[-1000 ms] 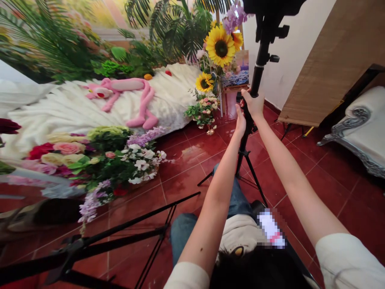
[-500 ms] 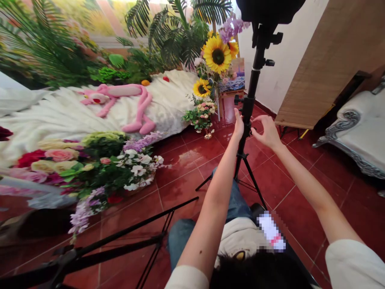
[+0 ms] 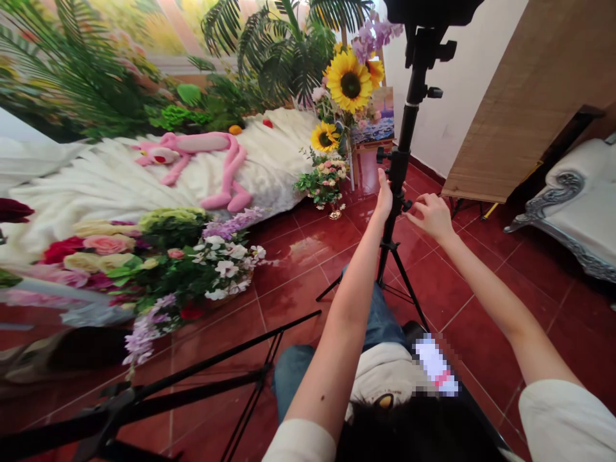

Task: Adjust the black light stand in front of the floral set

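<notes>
A black tripod light stand (image 3: 408, 131) rises in front of me, with a dark fixture (image 3: 433, 9) at its top cut off by the frame edge. My left hand (image 3: 384, 196) is closed round the stand's column, below a collar with a side knob (image 3: 384, 154). Just right of the column, my right hand (image 3: 432, 217) holds nothing; its fingers are bent and apart. Its fingertips hover beside a lower black knob (image 3: 407, 205), with a small gap showing.
Another black tripod's legs (image 3: 202, 385) cross the lower left. Artificial flowers (image 3: 192, 263) stand before a white fur-covered platform (image 3: 279, 173) bearing a pink plush toy (image 3: 206, 144). Sunflowers (image 3: 350, 83) are behind the stand. A white sofa (image 3: 587, 186) is at right; a lit phone (image 3: 433, 359) lies near my lap.
My right hand has drawn slightly right, away from the lower knob, and its fingers have changed pose. My left hand stays on the column. The view has shifted a little.
</notes>
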Tool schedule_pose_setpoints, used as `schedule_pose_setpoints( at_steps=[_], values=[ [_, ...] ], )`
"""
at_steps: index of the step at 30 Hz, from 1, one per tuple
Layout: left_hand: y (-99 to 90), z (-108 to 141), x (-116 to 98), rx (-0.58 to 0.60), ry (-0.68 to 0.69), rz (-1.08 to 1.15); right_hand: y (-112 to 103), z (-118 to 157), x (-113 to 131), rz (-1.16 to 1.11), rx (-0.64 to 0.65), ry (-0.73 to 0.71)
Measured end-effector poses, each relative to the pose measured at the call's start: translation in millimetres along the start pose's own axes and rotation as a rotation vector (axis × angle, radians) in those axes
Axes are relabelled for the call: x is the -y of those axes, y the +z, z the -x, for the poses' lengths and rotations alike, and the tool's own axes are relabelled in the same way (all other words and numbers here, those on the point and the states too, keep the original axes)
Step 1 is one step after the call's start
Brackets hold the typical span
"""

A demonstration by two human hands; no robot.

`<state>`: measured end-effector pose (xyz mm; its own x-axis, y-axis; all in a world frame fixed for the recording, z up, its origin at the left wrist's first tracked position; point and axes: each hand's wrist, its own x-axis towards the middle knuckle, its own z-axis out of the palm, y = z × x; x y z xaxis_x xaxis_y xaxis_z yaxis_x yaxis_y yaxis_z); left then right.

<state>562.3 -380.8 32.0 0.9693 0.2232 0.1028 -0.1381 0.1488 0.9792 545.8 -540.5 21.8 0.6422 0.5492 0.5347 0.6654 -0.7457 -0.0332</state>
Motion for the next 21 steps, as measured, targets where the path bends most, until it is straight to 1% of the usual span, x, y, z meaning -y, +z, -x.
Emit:
schedule_pose_setpoints(
  at_steps=[2, 4, 6, 8, 10, 12, 15, 17, 18, 20, 21],
  values=[
    [-0.2, 0, 1, 0.005, 0.001, 0.001, 1, -1, 1, 0.033, 0.015, 0.018],
    [-0.4, -1, 3, 0.01, 0.005, 0.0, 1, -3, 2, 0.051, -0.011, 0.057],
    [-0.3, -2, 3, 0.008, 0.014, -0.006, 0, -6, 2, 0.052, -0.027, 0.055],
    [0.1, -2, 3, -0.001, 0.02, -0.021, -1, -9, 1, 0.052, 0.009, 0.021],
    [0.7, -2, 1, -0.015, 0.021, -0.037, -2, -12, -1, 0.057, 0.071, 0.001],
    [1.1, -1, -2, -0.028, 0.022, -0.045, -4, -15, -2, 0.058, 0.113, 0.004],
    [1.2, -1, -3, -0.034, 0.03, -0.047, -5, -16, -2, 0.022, 0.141, 0.041],
    [1.1, -2, -3, -0.035, 0.037, -0.041, -2, -14, 1, -0.053, 0.16, 0.115],
    [1.0, -2, -2, -0.035, 0.04, -0.035, 1, -13, 3, -0.11, 0.165, 0.174],
    [1.0, -3, -1, -0.035, 0.043, -0.026, 8, -11, 10, -0.28, 0.156, 0.323],
    [1.0, -3, 0, -0.037, 0.04, -0.025, 12, -10, 15, -0.404, 0.147, 0.395]
  ],
)
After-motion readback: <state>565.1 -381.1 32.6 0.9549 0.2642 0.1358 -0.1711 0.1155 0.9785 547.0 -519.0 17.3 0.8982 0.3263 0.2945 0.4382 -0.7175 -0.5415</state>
